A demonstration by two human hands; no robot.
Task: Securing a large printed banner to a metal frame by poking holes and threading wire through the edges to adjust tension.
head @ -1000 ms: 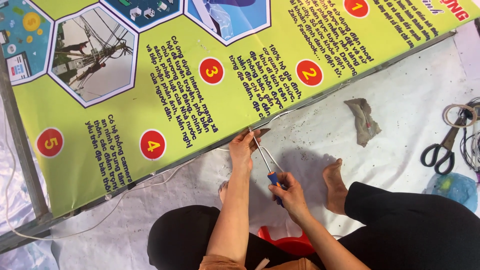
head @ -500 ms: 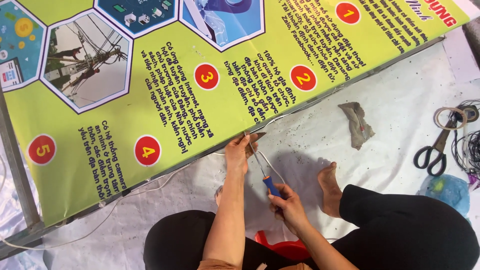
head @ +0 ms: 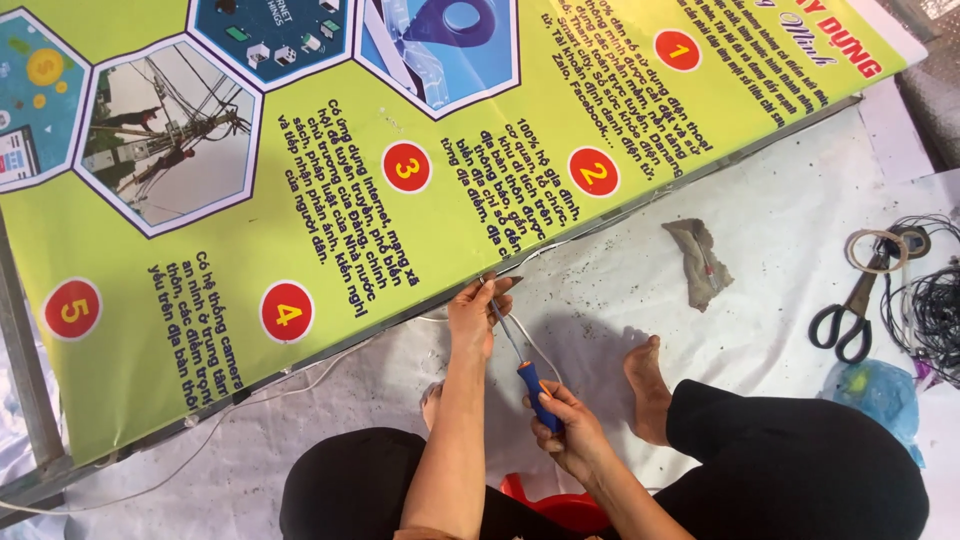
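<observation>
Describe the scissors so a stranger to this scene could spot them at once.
Start at the big yellow-green banner and go past its lower edge to the white sheet at the right. The scissors lie there, next to a tangle of dark wire. Their black loop handles set them apart from the blue-handled tool in the right hand.

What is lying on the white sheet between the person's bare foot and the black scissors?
In the head view, a crumpled brownish rag lies on the white sheet between the bare foot and the black scissors, sitting a little farther up than both.
</observation>
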